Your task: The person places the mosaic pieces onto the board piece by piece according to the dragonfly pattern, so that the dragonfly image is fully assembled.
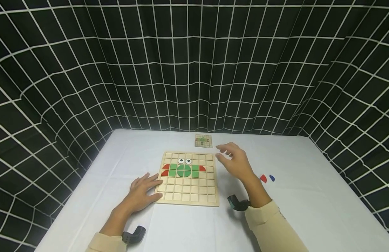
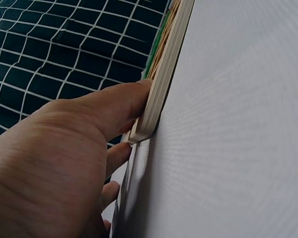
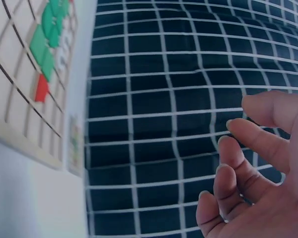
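A wooden grid board (image 1: pixel 191 197) lies flat, with green squares, a green circle (image 1: pixel 184 170) of several pieces, red quarter pieces and two eye pieces (image 1: pixel 184 161) in its cells. The left hand (image 1: pixel 141 194) rests on the board's left edge, fingers spread; in the left wrist view the thumb of the left hand (image 2: pixel 59 148) touches the board's rim (image 2: pixel 161 84). Beside the right edge, above the table, the right hand (image 1: pixel 237 162) holds nothing, its fingers loosely bent and apart from the thumb. The right wrist view shows the right hand (image 3: pixel 268 163) with empty fingertips.
A small patterned card (image 1: pixel 203 140) lies behind the board. A red piece (image 1: pixel 263 178) and a blue piece (image 1: pixel 272 178) lie on the white table (image 1: pixel 308 196) at the right, near the right forearm. A dark gridded curtain (image 1: pixel 194 70) surrounds the table's back and sides.
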